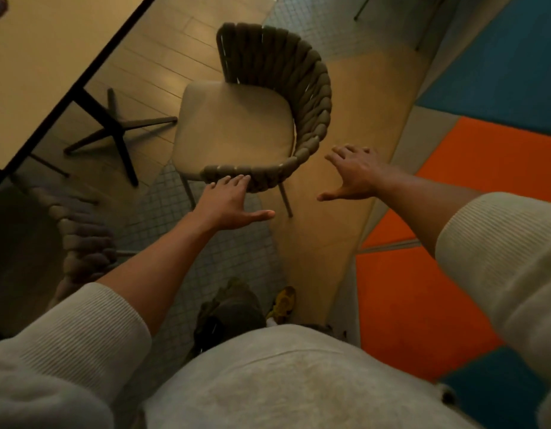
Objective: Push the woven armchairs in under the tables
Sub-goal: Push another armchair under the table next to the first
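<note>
woven armchair [268, 119] being shown pulled out beside table [36, 57], table cut off at frame edge | left hand [227, 202] fingers spread, tips being laid on woven rim | right hand [354, 174] being held splayed, apart from chair | second chair [82, 230] blurred, mostly hidden

Woven armchair [255, 119]: olive-brown, thick braided straps wrap round back + both arms in one curved band; tan cushion seat, thin metal legs. Stands upright on the floor, pulled out, well clear of the surface [51, 57], seat front facing it at a slight angle. Not under it at all.

Surface: pale tan top w/ dark edge, runs diagonally across upper left; black centre post + cross-shaped foot on the floor beneath, near the chair's front corner.

2nd woven armchair [79, 230]: same braided weave, at lower left, only part of its curved back/arm shows, rest in shadow; sits close by the surface's near edge.
</note>
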`<state>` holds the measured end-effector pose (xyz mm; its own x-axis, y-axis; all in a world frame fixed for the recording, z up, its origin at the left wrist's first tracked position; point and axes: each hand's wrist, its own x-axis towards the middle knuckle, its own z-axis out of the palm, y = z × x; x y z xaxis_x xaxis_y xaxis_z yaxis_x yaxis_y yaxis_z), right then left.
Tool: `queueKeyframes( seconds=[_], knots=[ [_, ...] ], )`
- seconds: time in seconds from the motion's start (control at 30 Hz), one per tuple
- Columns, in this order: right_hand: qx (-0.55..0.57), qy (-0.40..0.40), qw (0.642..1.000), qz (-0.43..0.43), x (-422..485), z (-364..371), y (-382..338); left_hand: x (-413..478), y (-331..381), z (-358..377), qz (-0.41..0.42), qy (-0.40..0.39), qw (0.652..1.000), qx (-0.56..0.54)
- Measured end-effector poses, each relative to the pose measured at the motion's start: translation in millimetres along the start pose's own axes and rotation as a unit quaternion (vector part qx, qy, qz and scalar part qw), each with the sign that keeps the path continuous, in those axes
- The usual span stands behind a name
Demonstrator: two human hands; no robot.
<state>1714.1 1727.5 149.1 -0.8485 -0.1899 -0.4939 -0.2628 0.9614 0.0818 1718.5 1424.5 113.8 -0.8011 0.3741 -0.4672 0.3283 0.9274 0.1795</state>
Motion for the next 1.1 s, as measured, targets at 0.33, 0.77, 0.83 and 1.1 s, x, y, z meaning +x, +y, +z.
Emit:
queueKeyframes(
  seconds=[0.33, 0.77, 0.83, 1.1],
  knots=[
    [-0.037, 0.003, 0.999, -0.028, 98.4, -48.8, 88.0, 122.2, 36.1, -39.7, -0.050, 0.003, 0.997, -0.059],
    [-0.069, -0.030, 0.988, -0.132, 228.1, -85.1, 184.7, 233.5, 58.9, -70.8, -0.111, -0.020, 0.990, -0.083],
    [-0.092, -0.032, 0.982, -0.162, 254.4, -93.1, 205.9, 254.0, 70.1, -70.0, -0.147, -0.014, 0.984, -0.099],
    [-0.211, -0.062, 0.927, -0.303, 341.4, -120.8, 250.4, 306.4, 136.7, -67.0, -0.299, 0.006, 0.928, -0.221]
  ],
)
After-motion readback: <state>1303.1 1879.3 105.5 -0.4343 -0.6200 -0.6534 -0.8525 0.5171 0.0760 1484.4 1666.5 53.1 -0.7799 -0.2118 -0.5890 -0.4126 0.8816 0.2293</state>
